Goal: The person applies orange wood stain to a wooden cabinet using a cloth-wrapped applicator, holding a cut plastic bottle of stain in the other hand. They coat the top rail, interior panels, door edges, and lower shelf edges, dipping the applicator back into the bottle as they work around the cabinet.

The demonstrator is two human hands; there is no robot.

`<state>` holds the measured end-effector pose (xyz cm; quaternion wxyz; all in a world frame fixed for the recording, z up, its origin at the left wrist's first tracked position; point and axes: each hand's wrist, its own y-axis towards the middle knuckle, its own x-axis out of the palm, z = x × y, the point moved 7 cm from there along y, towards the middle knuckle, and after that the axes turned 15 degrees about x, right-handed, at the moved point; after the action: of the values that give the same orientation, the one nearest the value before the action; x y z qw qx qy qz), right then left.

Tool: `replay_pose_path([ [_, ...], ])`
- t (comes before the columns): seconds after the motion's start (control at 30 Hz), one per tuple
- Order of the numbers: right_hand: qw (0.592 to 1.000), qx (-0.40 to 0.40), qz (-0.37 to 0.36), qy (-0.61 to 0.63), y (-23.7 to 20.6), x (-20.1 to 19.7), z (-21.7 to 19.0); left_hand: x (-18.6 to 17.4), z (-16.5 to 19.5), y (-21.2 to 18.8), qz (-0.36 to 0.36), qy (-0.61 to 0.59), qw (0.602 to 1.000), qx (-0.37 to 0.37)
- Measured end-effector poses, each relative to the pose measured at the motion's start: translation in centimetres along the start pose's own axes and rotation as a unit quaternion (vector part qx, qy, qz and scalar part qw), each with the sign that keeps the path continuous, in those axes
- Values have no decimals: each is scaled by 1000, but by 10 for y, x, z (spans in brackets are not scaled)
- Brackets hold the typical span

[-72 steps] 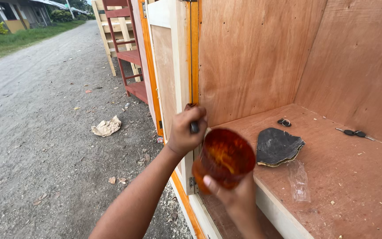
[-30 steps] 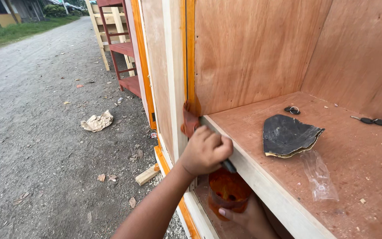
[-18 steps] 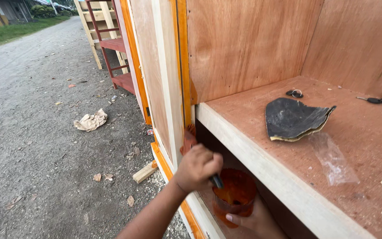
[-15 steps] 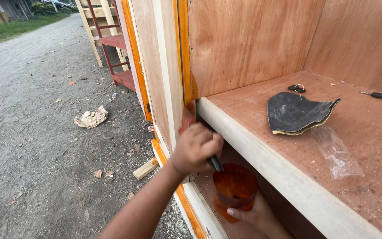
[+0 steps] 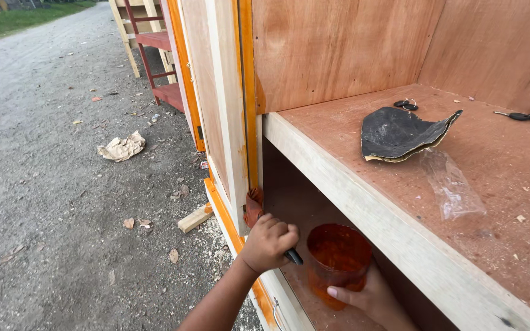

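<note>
My left hand (image 5: 269,244) is closed around a brush with a dark handle (image 5: 294,257). The brush's orange-stained head (image 5: 254,206) presses against the inner edge of the cabinet's pale front post (image 5: 231,129), just under the shelf. Beside it my right hand (image 5: 369,299) holds a translucent orange cup (image 5: 338,260) from below, thumb on its front wall. The cup sits in the lower compartment under the pale shelf edge (image 5: 363,208). An orange-coated strip (image 5: 248,86) runs up the post.
On the reddish shelf lie a curled dark sheet of sandpaper (image 5: 403,133), a clear plastic bag (image 5: 452,184) and small dark bits at the back. Outside are gravel ground (image 5: 50,202), crumpled paper (image 5: 122,147), a wood offcut (image 5: 195,217) and red-and-pale shelving (image 5: 154,43).
Both hands have dropped from shelf height to below the shelf. The brush head has travelled down the post's inner edge, and the cup followed into the lower compartment.
</note>
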<state>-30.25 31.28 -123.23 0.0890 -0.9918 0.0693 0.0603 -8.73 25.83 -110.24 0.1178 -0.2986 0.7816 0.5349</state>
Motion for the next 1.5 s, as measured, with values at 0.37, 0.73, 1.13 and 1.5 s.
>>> replay_pose_path([
  [0.37,995,-84,-23,51,8,21,-22,-37,-52,-4,106,-62,989,-85],
  [0.73,992,-105,-29,57,-12,21,-38,29,-21,-56,-70,-150,982,-94],
  [1.13,994,-83,-19,71,-13,25,-31,44,-15,-69,-33,-117,984,-129],
  [1.5,996,-57,18,66,-6,8,-19,34,29,-46,-222,-200,947,-119],
])
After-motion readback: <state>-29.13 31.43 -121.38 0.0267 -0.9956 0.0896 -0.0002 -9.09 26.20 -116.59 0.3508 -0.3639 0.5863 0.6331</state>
